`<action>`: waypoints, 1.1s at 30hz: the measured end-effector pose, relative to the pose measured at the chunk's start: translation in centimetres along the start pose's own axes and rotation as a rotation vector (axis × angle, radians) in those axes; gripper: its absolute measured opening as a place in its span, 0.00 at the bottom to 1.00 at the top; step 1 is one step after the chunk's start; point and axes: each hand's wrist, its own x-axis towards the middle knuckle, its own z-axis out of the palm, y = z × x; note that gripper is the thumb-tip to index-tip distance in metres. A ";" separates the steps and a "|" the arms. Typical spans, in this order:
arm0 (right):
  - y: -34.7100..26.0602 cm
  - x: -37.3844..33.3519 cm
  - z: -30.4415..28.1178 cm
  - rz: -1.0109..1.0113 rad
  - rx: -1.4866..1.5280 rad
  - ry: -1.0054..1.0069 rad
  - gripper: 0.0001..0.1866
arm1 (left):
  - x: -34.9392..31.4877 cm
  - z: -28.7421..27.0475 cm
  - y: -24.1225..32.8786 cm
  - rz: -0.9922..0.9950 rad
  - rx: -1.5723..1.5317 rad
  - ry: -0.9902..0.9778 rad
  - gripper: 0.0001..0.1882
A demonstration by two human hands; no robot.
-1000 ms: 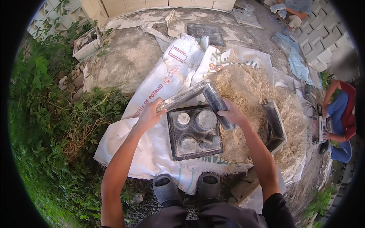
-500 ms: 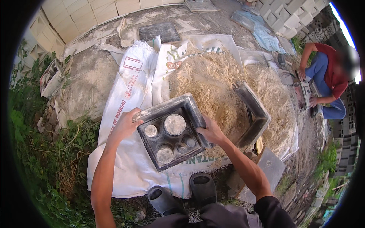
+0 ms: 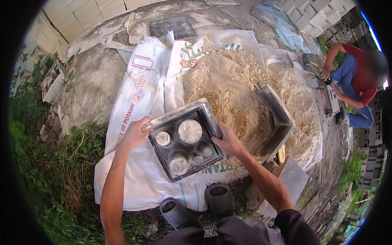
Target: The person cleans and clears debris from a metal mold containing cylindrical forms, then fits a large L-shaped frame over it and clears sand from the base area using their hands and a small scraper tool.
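A square black casting mold (image 3: 197,157) with dusty round plugs of several sizes inside is held up in front of me, tilted a little. My left hand (image 3: 136,132) grips its left rim, the thumb over the edge. At its right side my right hand (image 3: 228,141) is closed around the frame. Below and beyond the mold, a pale sandy mix (image 3: 222,81) is heaped on white woven sacks (image 3: 143,98). An angled dark frame piece (image 3: 277,118) rests on the heap, to the right of my right hand.
A grey flat board (image 3: 288,179) leans near my right forearm. Far right, a person in a red shirt (image 3: 365,73) crouches by a box-like mold (image 3: 332,100). Green plants (image 3: 69,175) border the left side. A dark slab (image 3: 172,27) and stacked pale blocks (image 3: 96,12) are farther back.
Both my hands keep their hold on the mold, which has barely moved. The view has shifted slightly. At the far right, the crouching person's hands have moved over their work.
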 end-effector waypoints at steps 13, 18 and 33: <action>-1.3 -1.1 0.2 0.081 0.114 0.017 0.26 | -1.3 0.8 -0.7 -0.084 -0.204 0.074 0.22; -1.0 -0.5 1.3 0.102 0.133 0.011 0.27 | -2.5 4.6 -6.3 -0.112 -0.286 0.190 0.29; 0.5 -5.5 -5.2 0.080 0.143 0.538 0.16 | -0.6 -4.5 1.7 -0.123 0.088 -0.348 0.25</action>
